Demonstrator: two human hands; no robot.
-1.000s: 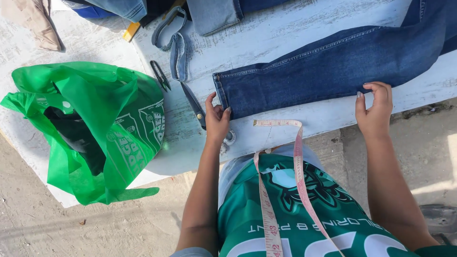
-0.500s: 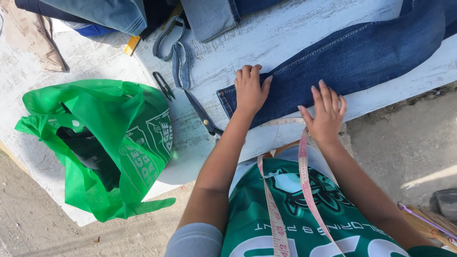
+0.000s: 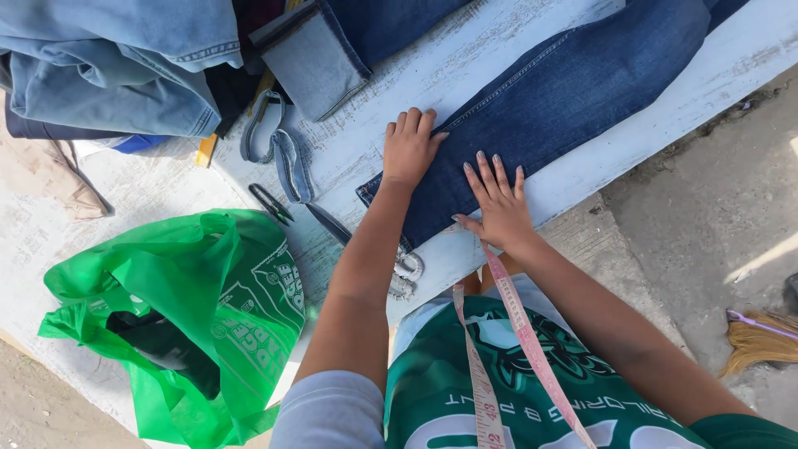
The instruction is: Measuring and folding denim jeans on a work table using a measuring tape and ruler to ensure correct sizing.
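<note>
On the white worktable (image 3: 399, 108), far left, a heap of pale denim garments (image 3: 116, 66) lay at the top edge. Below it sat a green plastic bag (image 3: 199, 316), mouth open, dark item inside. Just right of the bag: cut denim strips (image 3: 283, 154) and black-handled scissors (image 3: 270, 202), near each other. Left hand (image 3: 409, 150) was flat, fingers extended and close together, palm down, resting across the upper edge of the dark blue jeans leg (image 3: 565, 100) near its hem; nothing gripped. Right hand (image 3: 497, 204) was likewise flat on the same leg, fingers spread, pressing the cloth near the table's edge. Jeans leg ran diagonally up to the right. Pink measuring tape (image 3: 515, 333) hung over the green shirt. Broom bristles (image 3: 756, 341) lay on the ground at far right.
</note>
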